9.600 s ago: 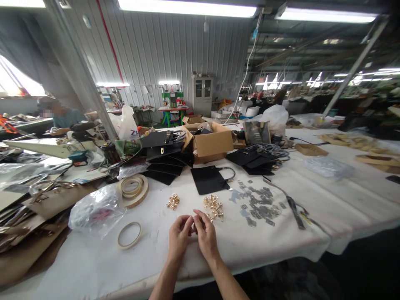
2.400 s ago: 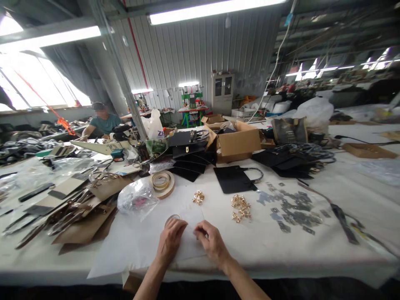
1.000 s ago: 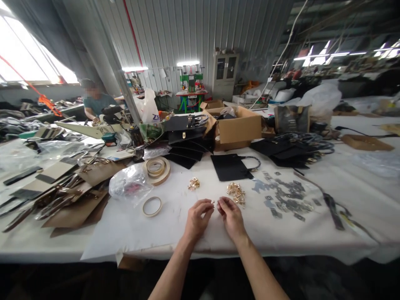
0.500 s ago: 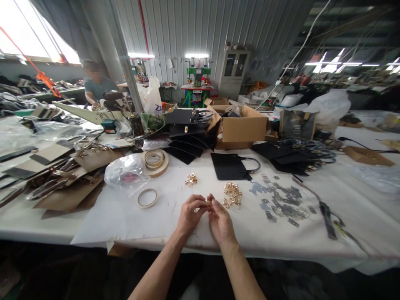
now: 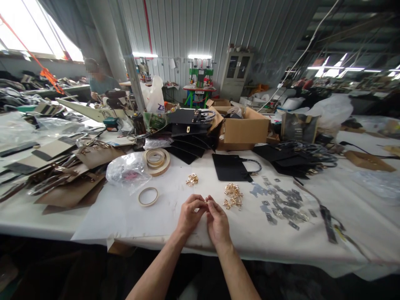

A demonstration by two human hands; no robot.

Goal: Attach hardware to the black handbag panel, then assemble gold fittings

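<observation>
My left hand (image 5: 191, 212) and my right hand (image 5: 218, 221) meet above the near part of the white-covered table, their fingertips pinched together. Between them is a tiny gold-coloured metal fitting, mostly covered by the fingers. Just beyond my left hand lies a small pile of gold metal fittings (image 5: 192, 179). A larger pile of similar gold fittings (image 5: 233, 195) sits to the right of my right hand. Farther right, many flat grey metal plates (image 5: 289, 204) are scattered on the cloth. A black handbag piece (image 5: 229, 167) with a wrapped handle lies behind the larger pile.
To the left are a roll of tape (image 5: 148, 196), a clear plastic bag (image 5: 126, 171) and brown bag pieces (image 5: 71, 183). Black bags (image 5: 187, 129) and a cardboard box (image 5: 245, 131) stand at the back. A dark-handled tool (image 5: 328, 225) lies right. A person (image 5: 101, 81) sits far left.
My right hand has shifted slightly left and its fingers have closed in nearer to my left fingertips. The whole view has moved a little; the piles look the same.
</observation>
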